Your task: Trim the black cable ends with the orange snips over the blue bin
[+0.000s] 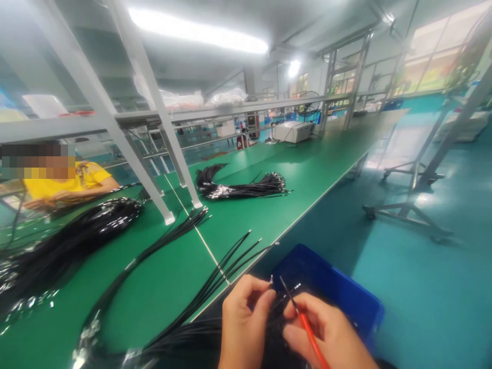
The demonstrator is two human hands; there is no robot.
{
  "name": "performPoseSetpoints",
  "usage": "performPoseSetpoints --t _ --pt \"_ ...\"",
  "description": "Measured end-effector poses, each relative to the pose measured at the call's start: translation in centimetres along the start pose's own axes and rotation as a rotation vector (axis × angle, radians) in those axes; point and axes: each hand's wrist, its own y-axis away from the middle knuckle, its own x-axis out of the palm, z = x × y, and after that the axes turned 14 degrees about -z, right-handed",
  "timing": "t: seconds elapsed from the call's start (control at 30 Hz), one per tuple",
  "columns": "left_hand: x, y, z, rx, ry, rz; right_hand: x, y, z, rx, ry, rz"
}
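My left hand (246, 318) pinches a black cable close to its small silvery tip (271, 280), just over the table's front edge. To its right, my right hand (326, 333) is closed on a thin tool with an orange handle (312, 341) and a dark shaft pointing up and left, near that tip but apart from it. Several black cables (223, 274) fan out behind my left hand over the green table (146, 287). Their bundle (111, 292) curves round on the left. Dark cables below my hands are blurred.
A blue bin (334, 287) is below the table edge at the right. Another cable bundle (246, 190) lies farther back, and a large black bundle (77, 241) at left. Grey shelf posts (169, 118) stand on the table. A person in yellow (92, 177) sits across it.
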Motion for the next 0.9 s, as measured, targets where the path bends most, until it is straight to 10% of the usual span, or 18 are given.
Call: performPoseSetpoints --t 0.2,0.67,0.9 --pt "-0.1 0.4 -0.5 0.028 -0.017 0.066 0.8 -0.3 0.6 -0.141 -0.347 -0.319" --pt "-0.1 0.0 -1.9 -0.239 0.201 0.076 2.8 -1.2 -0.8 -0.165 -0.547 -0.169" --pt "-0.3 -0.1 -1.4 -0.333 0.284 0.119 2.6 -0.6 -0.1 -0.168 -0.508 -0.303"
